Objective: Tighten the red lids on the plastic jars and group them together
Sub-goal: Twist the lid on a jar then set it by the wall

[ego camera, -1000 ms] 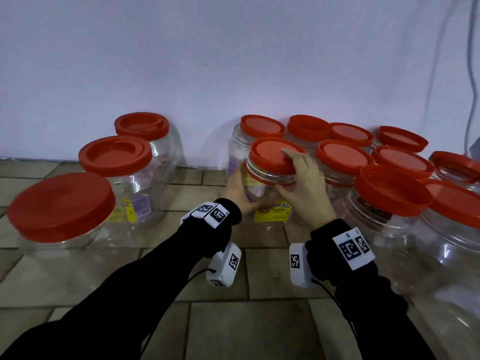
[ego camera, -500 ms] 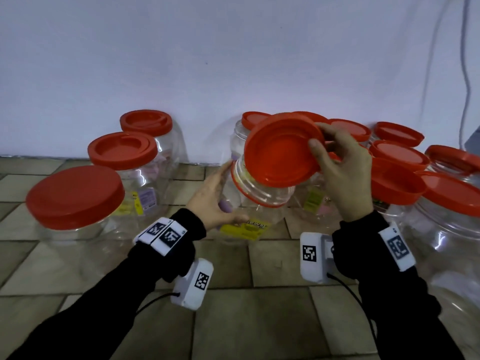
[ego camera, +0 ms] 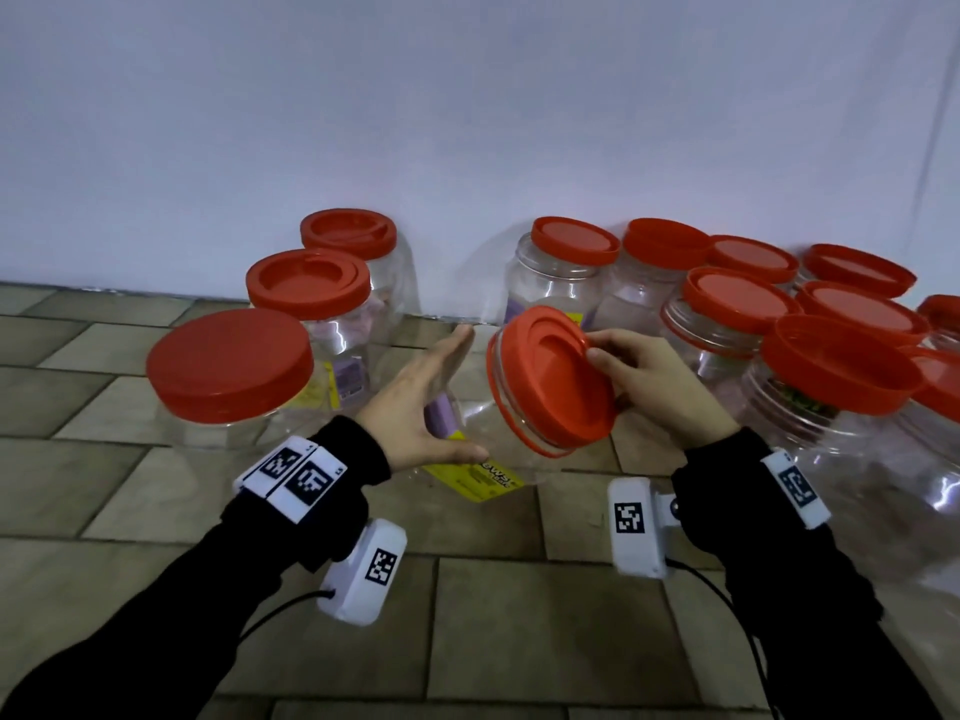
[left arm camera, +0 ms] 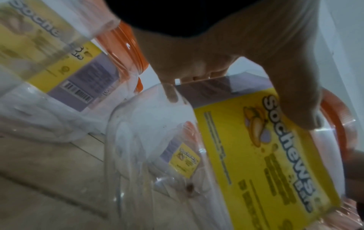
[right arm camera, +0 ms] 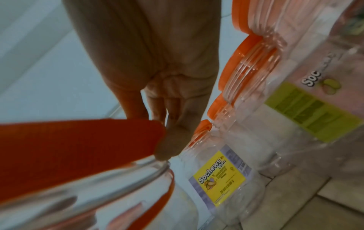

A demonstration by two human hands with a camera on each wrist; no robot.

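Seen from the head view: a clear plastic Sochews jar (ego camera: pixel 483 439) tipped over toward the near side above a tiled floor (ego camera: pixel 467 615), mouth facing the viewer, between a loose trio of jars at far left (ego camera: pixel 311 314) and a packed cluster of red-lidded jars at right (ego camera: pixel 779 330). Cradled by the left hand (ego camera: pixel 415 407), fingers nearly straight and spread along the jar's side, thumb underneath. Red lid (ego camera: pixel 553 376) sitting over the mouth at a slight skew, pinched at its right edge by the right hand (ego camera: pixel 660 381), fingers curled onto the rim. From the left wrist: yellow Sochews label (left arm camera: pixel 265 155) filling the frame, left thumb (left arm camera: pixel 291 101) pressed on it, fingertips over the far side. From the right wrist: right thumb (right arm camera: pixel 173 144) and fingers clamped on the lid's ribbed skirt (right arm camera: pixel 78 147), clear threaded neck just below, grouped jars standing close at right. Probably the seating step. Best done by squaring the lid flat to the mouth first, backing off until the threads seem to drop in, then turning clockwise with a fuller grip around the rim. Worth firming up the left hold, since a thin-walled jar likely flexes and spins under torque.
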